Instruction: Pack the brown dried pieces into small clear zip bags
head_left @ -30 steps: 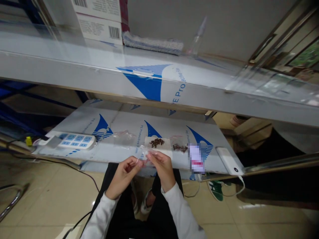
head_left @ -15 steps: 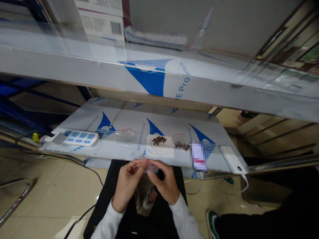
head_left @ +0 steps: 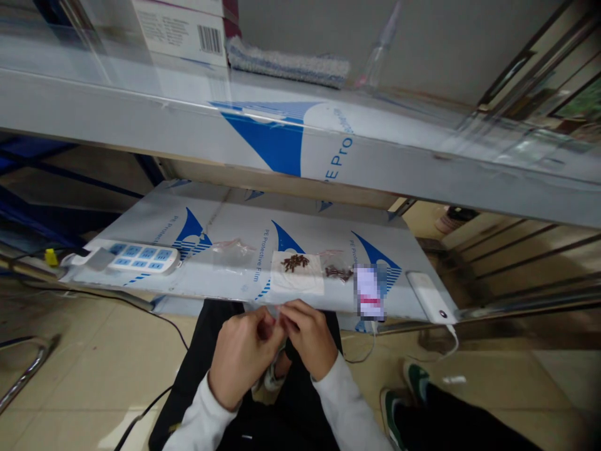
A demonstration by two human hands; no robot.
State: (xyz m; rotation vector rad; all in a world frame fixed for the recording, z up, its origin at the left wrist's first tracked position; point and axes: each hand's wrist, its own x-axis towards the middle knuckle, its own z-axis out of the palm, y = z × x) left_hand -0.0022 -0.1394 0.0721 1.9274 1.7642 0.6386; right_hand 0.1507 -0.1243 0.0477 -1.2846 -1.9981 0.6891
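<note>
Just in front of the low shelf's near edge, above my lap, my left hand (head_left: 246, 351) and my right hand (head_left: 310, 338) meet, their fingertips pinched together. Between them is a small clear plastic bag (head_left: 277, 311), mostly hidden by the fingers. Straight ahead on the shelf, a white paper sheet (head_left: 300, 286) bears a little heap of small brown pieces (head_left: 295, 263), too small to name surely. Right of it lies a clear zip bag (head_left: 339, 273) with similar brown pieces inside. Further left are flat clear bags (head_left: 233, 254).
A power strip (head_left: 145, 259) sits at the shelf's left; a phone (head_left: 369, 294) and a white power bank (head_left: 429, 297) with cables are at the right. Above runs a film-covered upper ledge (head_left: 188, 131) with a box (head_left: 181, 31) and cloth (head_left: 288, 62). Another person's shoes (head_left: 392, 410) stand at right.
My hands have drawn closer together and turned inward, covering more of the small bag. The view has shifted slightly, and more of the other person's shoes shows at the right.
</note>
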